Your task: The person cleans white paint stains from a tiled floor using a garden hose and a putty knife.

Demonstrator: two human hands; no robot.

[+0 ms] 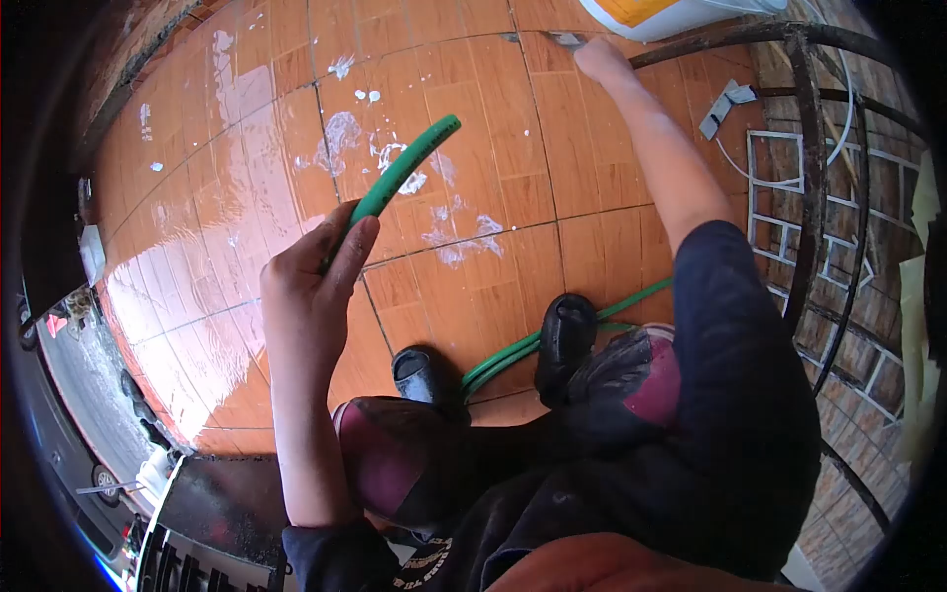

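My left hand (321, 252) is wrapped round a green hose (409, 163), whose end points up and to the right above the floor. No water shows at its tip. My right hand (604, 63) reaches far forward, low to the floor, fingers closed on what looks like a scraper (565, 39) with a flat metal blade at the tiles. White paint-like splashes (340, 133) mark the orange tiled floor (473, 89) between my hands. More green hose (505, 357) runs along the floor by my black shoes (566, 335).
A white bucket (656, 22) with a yellow label stands beyond my right hand. A dark metal railing (809, 178) runs along the right. Near it lies a grey block-like object (728, 109) with a white cord. The floor on the left is wet and shiny.
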